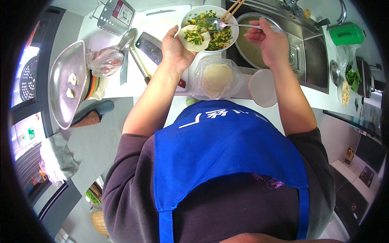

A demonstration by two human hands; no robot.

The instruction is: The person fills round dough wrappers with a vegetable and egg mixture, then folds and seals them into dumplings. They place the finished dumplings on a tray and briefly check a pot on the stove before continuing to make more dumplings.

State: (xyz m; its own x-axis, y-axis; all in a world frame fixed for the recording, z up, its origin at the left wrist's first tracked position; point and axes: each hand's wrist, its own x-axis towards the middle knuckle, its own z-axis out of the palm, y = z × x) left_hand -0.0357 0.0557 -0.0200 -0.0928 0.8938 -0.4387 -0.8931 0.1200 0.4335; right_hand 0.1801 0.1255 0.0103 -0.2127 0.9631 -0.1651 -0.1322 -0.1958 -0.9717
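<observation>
My left hand (pixel 176 50) holds a round dough wrapper (pixel 201 47) at the near left side of a white bowl. A mound of filling (pixel 194 37), chopped greens with yellow egg-like bits, lies on the wrapper. My right hand (pixel 269 44) grips a spoon (pixel 243 26) by its handle. The spoon's bowl, with filling about it, is over the wrapper's right edge. More of the mixture fills the white bowl (pixel 235 37), where a pair of wooden chopsticks (pixel 233 10) leans. Between my forearms, a stack of wrappers (pixel 217 76) sits in a clear plastic bag (pixel 199 77).
Left are a cleaver (pixel 149 45) on a white cutting board (pixel 139 20), a ladle (pixel 128 38), and a metal tray (pixel 62 100) with two folded dumplings (pixel 72 79). A basin of cloudy liquid (pixel 252 45) stands by the sink (pixel 316 54). A pink-rimmed disc (pixel 263 88) lies near my right forearm.
</observation>
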